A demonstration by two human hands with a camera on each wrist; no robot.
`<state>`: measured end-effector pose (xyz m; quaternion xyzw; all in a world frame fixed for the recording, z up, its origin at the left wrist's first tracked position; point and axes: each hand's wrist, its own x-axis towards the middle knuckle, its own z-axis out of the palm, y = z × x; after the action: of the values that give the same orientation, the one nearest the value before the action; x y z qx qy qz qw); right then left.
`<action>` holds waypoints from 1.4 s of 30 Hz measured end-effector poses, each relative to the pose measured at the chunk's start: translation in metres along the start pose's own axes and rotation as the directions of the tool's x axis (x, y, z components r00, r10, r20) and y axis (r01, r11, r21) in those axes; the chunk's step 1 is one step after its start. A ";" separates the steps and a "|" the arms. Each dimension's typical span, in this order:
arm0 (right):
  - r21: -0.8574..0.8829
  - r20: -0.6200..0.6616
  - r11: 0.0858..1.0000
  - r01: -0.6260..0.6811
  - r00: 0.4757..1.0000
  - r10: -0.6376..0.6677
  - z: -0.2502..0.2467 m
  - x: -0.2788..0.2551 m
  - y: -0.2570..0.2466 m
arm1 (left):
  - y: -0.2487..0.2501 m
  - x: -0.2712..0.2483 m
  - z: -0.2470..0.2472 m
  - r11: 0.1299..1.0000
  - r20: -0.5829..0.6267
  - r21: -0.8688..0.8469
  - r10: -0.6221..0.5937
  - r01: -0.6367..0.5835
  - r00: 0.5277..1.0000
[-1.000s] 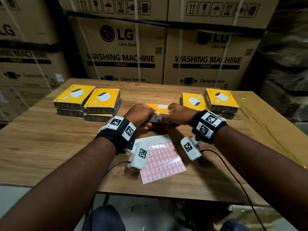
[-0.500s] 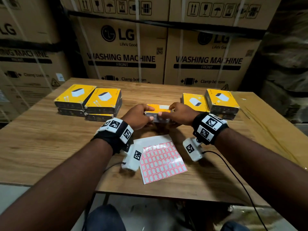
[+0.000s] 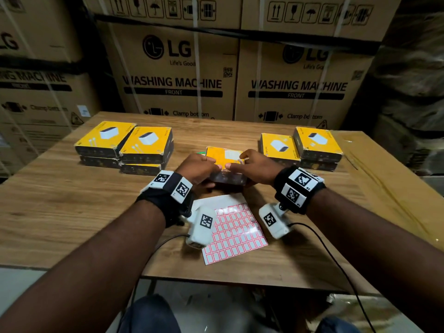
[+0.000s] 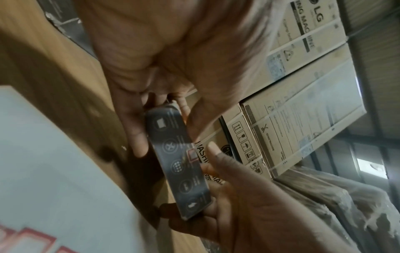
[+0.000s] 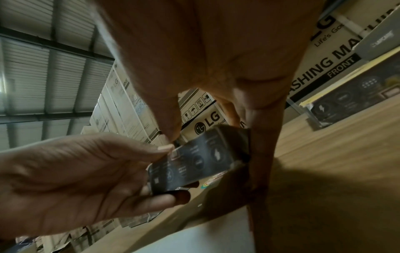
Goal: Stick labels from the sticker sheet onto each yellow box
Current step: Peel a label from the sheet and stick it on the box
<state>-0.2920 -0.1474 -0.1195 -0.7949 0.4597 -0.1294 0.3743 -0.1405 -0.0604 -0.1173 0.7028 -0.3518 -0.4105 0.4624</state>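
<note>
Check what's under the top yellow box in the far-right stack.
Another box lies under the top yellow box; only its dark front side shows. Its top face is covered, so any label there can't be seen.

Dim warehouse light, glare on the sticker sheet [image 3: 234, 233], wrist cams blurry w/ motion smear, fisheye-bent edges.

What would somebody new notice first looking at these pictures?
Probably the two hands, left hand and right hand, gripping one yellow box between them at the table's centre, a red-bordered label on its dark side. Just nearer lies the sticker sheet, with stacks of yellow boxes to the left and right, and big LG washing machine cartons behind.
</note>
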 end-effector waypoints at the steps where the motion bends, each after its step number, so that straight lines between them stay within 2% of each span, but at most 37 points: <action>1: 0.033 -0.016 0.999 -0.007 1.000 0.007 0.001 0.001 0.002 | 0.001 -0.001 0.000 0.999 0.021 -0.034 -0.015 0.016 1.000; 5: 0.113 -0.121 0.994 -0.010 0.992 0.023 0.000 -0.005 -0.002 | 0.004 -0.002 0.001 0.995 0.000 -0.096 0.019 -0.018 1.000; 8: 0.162 -0.167 0.987 0.014 0.986 0.014 -0.004 -0.003 -0.003 | 0.005 0.002 -0.002 0.997 -0.051 -0.033 0.075 -0.077 0.996; 11: 0.186 -0.172 0.982 0.040 0.985 -0.008 -0.007 -0.001 -0.002 | 0.009 -0.001 -0.002 0.993 -0.053 0.070 0.100 -0.096 0.994; 14: 0.198 -0.169 0.979 0.052 0.985 -0.018 -0.008 -0.001 -0.002 | 0.010 -0.002 0.002 0.988 -0.065 0.100 0.121 -0.114 0.991; 21: 0.205 -0.184 0.971 0.123 0.979 -0.085 -0.005 -0.003 -0.001 | 0.001 -0.004 0.007 0.952 -0.174 0.228 0.244 -0.202 0.954; 28: 0.129 -0.243 0.982 0.140 0.964 -0.106 0.001 0.001 0.006 | -0.005 0.013 0.002 0.978 -0.106 0.102 0.192 -0.182 0.976; 33: 0.348 -0.172 0.935 0.066 0.985 -0.006 -0.011 -0.001 0.008 | 0.002 0.011 -0.001 0.982 -0.124 0.061 0.187 -0.181 0.975; 36: 0.379 -0.178 0.918 0.115 0.983 -0.050 -0.015 -0.005 0.009 | 0.005 0.008 0.003 0.981 -0.141 -0.015 0.188 -0.192 0.972; 39: 0.226 -0.167 0.951 0.209 0.971 -0.174 -0.016 -0.011 0.010 | 0.008 0.009 0.003 0.967 -0.167 0.005 0.251 -0.253 0.954; 42: 0.032 -0.200 0.954 0.297 0.937 -0.285 -0.018 -0.013 0.016 | 0.015 0.008 0.004 0.959 -0.155 -0.062 0.265 -0.277 0.952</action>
<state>-0.3191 -0.1502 -0.1165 -0.8259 0.3669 -0.2741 0.3288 -0.1422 -0.0735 -0.1060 0.6559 -0.3932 -0.3052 0.5674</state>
